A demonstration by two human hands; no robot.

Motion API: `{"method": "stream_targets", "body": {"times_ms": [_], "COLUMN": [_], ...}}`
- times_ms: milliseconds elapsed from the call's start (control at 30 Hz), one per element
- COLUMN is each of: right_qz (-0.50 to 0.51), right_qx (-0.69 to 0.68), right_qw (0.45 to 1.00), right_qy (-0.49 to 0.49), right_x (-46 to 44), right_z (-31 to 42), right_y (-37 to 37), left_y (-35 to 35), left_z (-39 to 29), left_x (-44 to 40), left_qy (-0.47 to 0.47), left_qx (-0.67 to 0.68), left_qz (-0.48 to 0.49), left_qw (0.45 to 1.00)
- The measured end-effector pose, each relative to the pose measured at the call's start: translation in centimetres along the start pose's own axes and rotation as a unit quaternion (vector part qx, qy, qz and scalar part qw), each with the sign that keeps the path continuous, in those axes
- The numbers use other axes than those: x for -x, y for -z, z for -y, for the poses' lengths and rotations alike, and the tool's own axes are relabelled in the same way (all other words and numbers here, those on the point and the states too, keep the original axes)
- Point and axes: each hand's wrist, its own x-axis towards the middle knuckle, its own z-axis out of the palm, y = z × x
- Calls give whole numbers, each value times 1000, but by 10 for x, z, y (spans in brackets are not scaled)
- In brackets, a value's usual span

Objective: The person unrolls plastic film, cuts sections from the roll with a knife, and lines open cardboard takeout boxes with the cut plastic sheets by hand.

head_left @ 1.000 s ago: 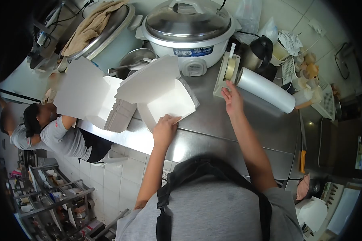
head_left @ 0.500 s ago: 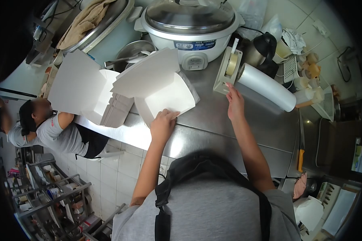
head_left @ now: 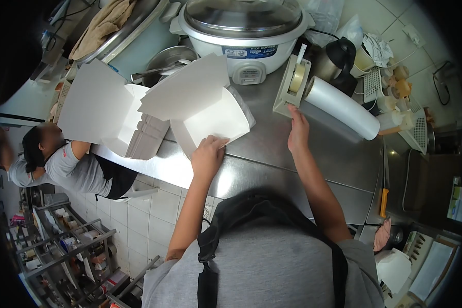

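Observation:
A white paper takeaway box (head_left: 215, 117) stands on the steel counter with its lid flap raised. My left hand (head_left: 209, 155) is closed on the box's near edge. My right hand (head_left: 298, 129) is stretched out palm inward, its fingers straight and holding nothing. Its fingertips are at the near end of a tape dispenser (head_left: 285, 105) that carries a roll of clear tape (head_left: 297, 78); whether they touch it I cannot tell. More white boxes (head_left: 119, 114), with lids up, are nested together to the left.
Behind the boxes stand a rice cooker (head_left: 244, 49) and a metal bowl (head_left: 172, 57). A plastic film roll (head_left: 342, 108) lies right of the dispenser, near a metal jug (head_left: 331, 64). A yellow-handled knife (head_left: 384, 201) lies at the right. Another person (head_left: 77, 167) is at the left.
My right hand's fingers have straightened, and the hand has turned slightly beside the dispenser. The left hand keeps its hold on the box. The view has shifted slightly.

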Motion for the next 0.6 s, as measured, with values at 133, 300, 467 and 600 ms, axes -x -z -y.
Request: {"method": "stream_targets", "body": {"times_ms": [133, 300, 467, 600], "right_qz": [53, 86, 146, 234], "right_qx": [5, -59, 7, 123], "right_qw": [998, 971, 969, 964], "right_qy": [-30, -214, -197, -27], "right_x": [-7, -32, -7, 50], "right_z": [-15, -13, -22, 13], "right_y": [11, 17, 18, -1], "left_y": [0, -2, 6, 35], "left_z": [-1, 1, -2, -38], "left_x": [1, 1, -1, -5], "left_qy": [-3, 1, -24, -4], "left_qx": [-6, -3, 22, 173], "left_qz": [-9, -8, -34, -75], "left_qw": [1000, 1000, 999, 982]}}
